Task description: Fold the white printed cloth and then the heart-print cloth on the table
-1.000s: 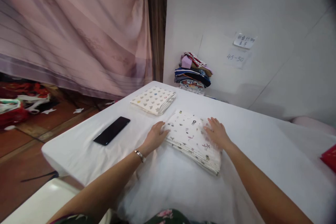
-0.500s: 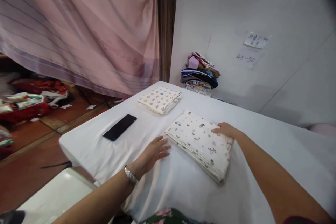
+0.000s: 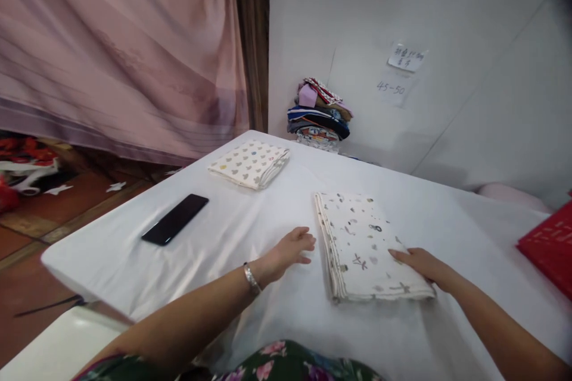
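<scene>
A folded white cloth [image 3: 364, 250] with small printed figures lies on the white-covered table [image 3: 286, 208] in front of me. My right hand [image 3: 417, 263] grips its right edge, thumb on top and the other fingers hidden beneath. Just left of the cloth's layered folded edge, my left hand [image 3: 292, 253] hovers open with nothing in it. Farther back sits a second folded cloth [image 3: 250, 162], white with grey motifs and a few coloured ones. To its front left lies a black phone [image 3: 176, 219], which neither hand touches.
Folded clothes [image 3: 318, 116] are stacked at the table's far side by the white wall [image 3: 357, 24], where handwritten notes [image 3: 402, 71] hang. A pink curtain [image 3: 134, 59] drapes at the left. A red object [image 3: 547, 241] shows at the right edge; a white stool-like surface [image 3: 62, 339] stands lower left.
The printed cloth has been turned on the table, its layered edge now facing left, with my right hand still holding it. My left hand has moved right. The view has swung right.
</scene>
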Action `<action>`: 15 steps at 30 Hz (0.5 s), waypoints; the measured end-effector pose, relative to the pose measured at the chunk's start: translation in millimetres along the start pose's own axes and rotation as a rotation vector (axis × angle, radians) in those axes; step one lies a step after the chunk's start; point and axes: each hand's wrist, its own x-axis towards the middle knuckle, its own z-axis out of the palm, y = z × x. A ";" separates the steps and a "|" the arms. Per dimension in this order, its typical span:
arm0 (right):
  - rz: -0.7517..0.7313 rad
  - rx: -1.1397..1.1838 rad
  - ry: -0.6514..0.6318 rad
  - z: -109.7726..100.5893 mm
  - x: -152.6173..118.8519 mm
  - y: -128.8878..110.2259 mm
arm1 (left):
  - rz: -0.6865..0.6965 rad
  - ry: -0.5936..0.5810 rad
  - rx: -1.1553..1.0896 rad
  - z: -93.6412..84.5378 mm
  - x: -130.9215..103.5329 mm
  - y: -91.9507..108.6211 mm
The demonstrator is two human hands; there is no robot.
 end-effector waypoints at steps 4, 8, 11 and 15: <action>-0.029 -0.106 0.053 -6.5 -16.3 -5.6 | 0.040 -0.071 0.104 30.7 16.4 -7.3; -0.314 0.029 0.210 -3.3 -33.5 -34.9 | 0.053 -0.029 0.107 34.1 26.4 -14.3; -0.486 0.230 0.044 18.2 -46.3 -69.4 | 0.060 0.042 0.119 27.8 31.2 -12.9; -0.591 0.271 -0.108 52.2 -49.6 -118.3 | 0.083 0.110 0.118 24.8 38.2 -4.6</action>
